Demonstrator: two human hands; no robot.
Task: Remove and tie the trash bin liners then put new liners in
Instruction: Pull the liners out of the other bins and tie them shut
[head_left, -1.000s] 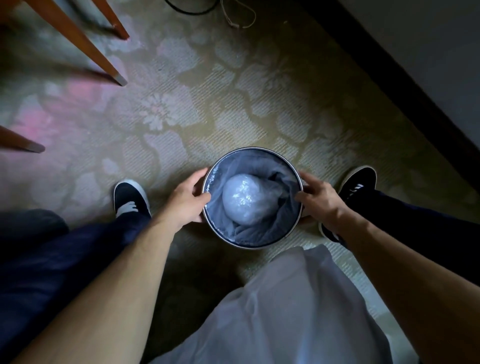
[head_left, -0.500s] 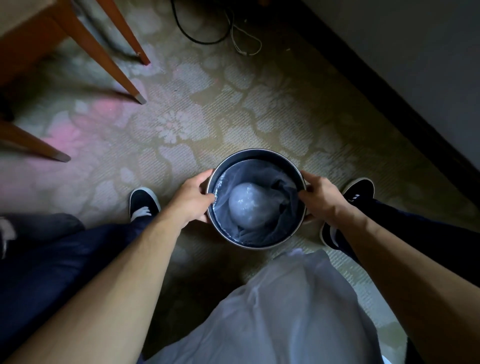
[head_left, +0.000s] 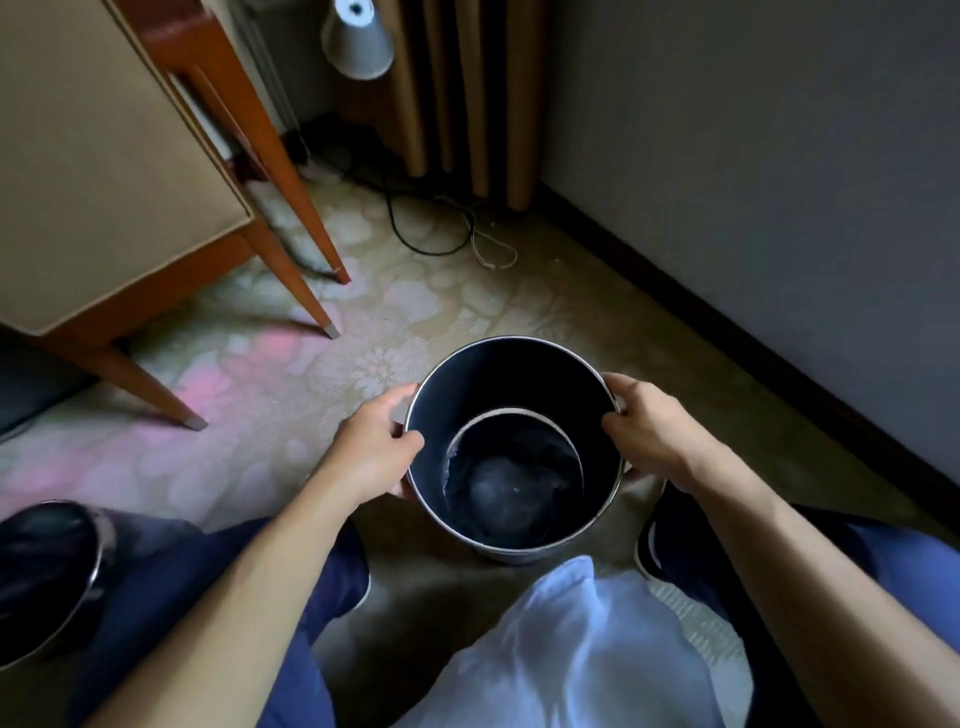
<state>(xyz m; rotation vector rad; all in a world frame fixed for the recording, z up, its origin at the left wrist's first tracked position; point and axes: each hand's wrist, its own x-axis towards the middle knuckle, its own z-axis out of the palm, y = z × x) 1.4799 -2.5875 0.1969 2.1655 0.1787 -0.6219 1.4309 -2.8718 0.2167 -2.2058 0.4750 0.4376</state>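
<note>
I look down into a dark round trash bin (head_left: 597, 499) with a metal rim. My left hand (head_left: 374, 447) grips the rim on its left side, thumb inside. My right hand (head_left: 649, 431) grips the rim on the right. Deep inside the bin a smaller metal ring (head_left: 514, 413) shows. Below that ring lies a crumpled dark liner (head_left: 460, 483) with a pale rounded bag (head_left: 498, 493) resting in it. A white plastic sheet (head_left: 571, 654) hangs at the bottom of the view, in front of my body.
Wooden furniture legs (head_left: 306, 291) stand on the patterned carpet at the left. Cables (head_left: 441, 228) trail near the curtain at the back. A wall with a dark baseboard (head_left: 753, 338) runs along the right. A second metal-rimmed bin (head_left: 47, 577) is at the lower left.
The bin's dark wall now rises high around the liner and bag, which sit much deeper than before. Both hands stay on the rim. My view has tilted up toward the furniture.
</note>
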